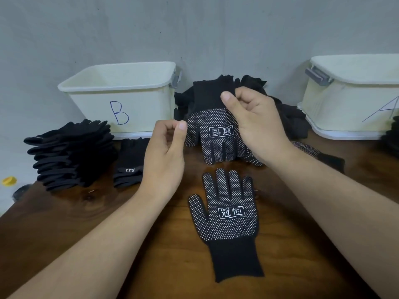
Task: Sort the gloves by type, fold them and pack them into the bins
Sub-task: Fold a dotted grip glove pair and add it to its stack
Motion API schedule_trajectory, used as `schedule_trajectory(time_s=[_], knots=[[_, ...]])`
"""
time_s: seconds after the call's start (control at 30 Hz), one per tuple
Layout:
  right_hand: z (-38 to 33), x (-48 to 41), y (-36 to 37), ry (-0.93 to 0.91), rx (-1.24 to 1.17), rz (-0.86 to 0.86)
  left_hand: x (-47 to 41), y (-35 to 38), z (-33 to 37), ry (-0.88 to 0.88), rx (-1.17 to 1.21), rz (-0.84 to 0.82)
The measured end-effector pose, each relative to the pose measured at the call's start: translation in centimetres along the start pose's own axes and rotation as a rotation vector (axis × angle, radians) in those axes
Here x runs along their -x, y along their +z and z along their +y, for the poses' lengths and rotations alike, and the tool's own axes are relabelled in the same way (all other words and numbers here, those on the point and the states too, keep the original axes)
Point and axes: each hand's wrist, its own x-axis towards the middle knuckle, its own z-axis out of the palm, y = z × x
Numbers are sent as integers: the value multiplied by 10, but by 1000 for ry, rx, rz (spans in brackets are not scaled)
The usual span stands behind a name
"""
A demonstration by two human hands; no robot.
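Note:
My right hand (257, 124) pinches the cuff of a black glove with white dots (213, 134) and holds it up, fingers hanging down, in front of a heap of black gloves (289, 117). My left hand (166, 152) hovers just left of that glove's edge, fingers curled, with nothing visible in it. A matching dotted glove (228, 214) lies flat on the wooden table (108, 212), palm up, cuff towards me. Cream bin B (140, 108) stands at the back left and cream bin A (345, 104) at the back right.
A tall stack of plain black gloves (71, 156) sits left of a small pile with a "5.11" label (129, 162). Another dotted glove (306, 148) lies behind my right wrist. More dark gloves (391, 137) sit at the right edge. A yellow cap (9, 181) lies off the table's left edge.

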Motion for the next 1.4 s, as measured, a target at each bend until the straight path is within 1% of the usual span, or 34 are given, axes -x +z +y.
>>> schedule_trajectory(time_s=[0.27, 0.37, 0.6, 0.7, 0.9, 0.97, 1.03, 1.1, 1.27, 1.4], knots=[[3, 4, 1, 35, -29, -4, 4, 5, 1, -25, 16, -23], [5, 12, 1, 52, -61, -6, 6, 4, 3, -22, 19, -42], [1, 34, -1, 49, -46, -8, 9, 2, 11, -25, 28, -51], [0, 49, -4, 57, -49, -8, 9, 2, 9, -27, 32, -34], [5, 87, -14, 51, 15, -97, 10, 2, 7, -2, 24, -50], [5, 101, -23, 60, -6, -160, 11, 2, 9, 4, 31, -61], [2, 115, -32, 71, -63, -262, 13, 3, 8, 10, 33, -76], [1, 126, -41, 82, -64, -382, 14, 4, 7, 15, 11, -95], [-3, 133, -52, -49, 254, -716, 19, 3, 6, 32, -26, -134], [-5, 131, -50, -145, 440, -864, 30, 0, 7, 34, -57, -203]])
